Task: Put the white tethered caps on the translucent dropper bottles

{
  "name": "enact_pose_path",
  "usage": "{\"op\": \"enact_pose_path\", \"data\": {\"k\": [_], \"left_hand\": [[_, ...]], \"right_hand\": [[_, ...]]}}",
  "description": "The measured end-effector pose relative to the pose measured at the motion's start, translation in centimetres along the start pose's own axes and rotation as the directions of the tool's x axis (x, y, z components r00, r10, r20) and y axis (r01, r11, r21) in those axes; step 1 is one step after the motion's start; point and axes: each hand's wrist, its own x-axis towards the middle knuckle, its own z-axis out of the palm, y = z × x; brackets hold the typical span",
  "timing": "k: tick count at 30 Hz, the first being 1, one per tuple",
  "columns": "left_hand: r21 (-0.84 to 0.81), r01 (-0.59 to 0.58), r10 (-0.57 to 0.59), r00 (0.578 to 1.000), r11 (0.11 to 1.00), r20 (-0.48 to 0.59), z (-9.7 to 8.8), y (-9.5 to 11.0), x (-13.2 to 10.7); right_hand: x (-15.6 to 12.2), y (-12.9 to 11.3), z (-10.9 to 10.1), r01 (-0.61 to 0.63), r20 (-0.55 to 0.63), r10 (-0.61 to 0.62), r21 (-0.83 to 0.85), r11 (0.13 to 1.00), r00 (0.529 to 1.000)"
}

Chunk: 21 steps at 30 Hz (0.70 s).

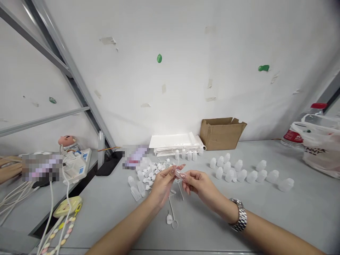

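Note:
My left hand [162, 185] and my right hand [199, 183] meet over the middle of the table. Between them is a small translucent plastic piece [180, 174], pinched by the fingers of both; its exact kind is partly hidden. A thin white stem with a ring [174, 224] lies on the table below my hands, beside a small white cap-like part [169, 219]. To the left of my left hand is a heap of small white plastic parts [152, 170], with several translucent bottle-like pieces [136, 193] at its edge.
On the right stand several translucent bulb-shaped pieces [251, 176]. Behind are small white bottles [189, 155], stacked white sheets [172, 141] and a cardboard box [221, 134]. A plastic bag [322, 152] sits far right; a power strip [79, 166] and cables [51, 205] lie left.

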Motion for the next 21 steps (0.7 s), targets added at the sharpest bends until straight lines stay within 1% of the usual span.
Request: {"op": "enact_pose_path", "data": {"k": [5,8,10,12,14,16,18,19,21], "left_hand": [[0.001,0.017,-0.017,0.996,1.000,0.084,0.06,-0.15,-0.17],[0.016,0.014,-0.016,0.992,1.000,0.127,0.02,-0.03,-0.19],[0.036,0.003,-0.008,0.989,0.999,0.150,0.01,0.15,-0.19],[0.063,-0.003,-0.006,0.990,0.998,0.143,0.01,0.36,-0.16],[0.083,-0.002,-0.007,0.994,0.997,0.108,0.02,0.52,-0.07],[0.080,0.013,-0.019,0.997,0.997,0.079,0.00,0.58,0.08],[0.053,0.036,-0.040,0.997,0.998,0.071,-0.07,0.58,0.22],[0.039,0.045,-0.047,0.997,0.998,0.065,-0.13,0.57,0.27],[0.032,0.021,-0.021,1.000,0.999,0.013,-0.32,0.59,0.32]], "right_hand": [[0.05,0.22,-0.58,-0.048,0.108,0.027,0.192,0.980,0.994],[0.15,0.16,-0.82,-0.117,0.162,0.068,0.315,0.942,0.984],[0.22,0.04,-0.88,-0.156,0.198,0.090,0.351,0.923,0.976],[0.29,-0.05,-0.86,-0.168,0.211,0.101,0.328,0.930,0.972],[0.36,-0.07,-0.75,-0.141,0.167,0.099,0.267,0.953,0.981],[0.43,-0.02,-0.63,-0.082,0.070,0.069,0.193,0.978,0.995],[0.47,0.07,-0.60,-0.027,-0.006,0.029,0.145,0.989,1.000],[0.47,0.11,-0.63,-0.017,-0.016,0.019,0.146,0.989,1.000],[0.43,0.20,-0.76,-0.034,0.019,0.031,0.190,0.981,0.999]]}}
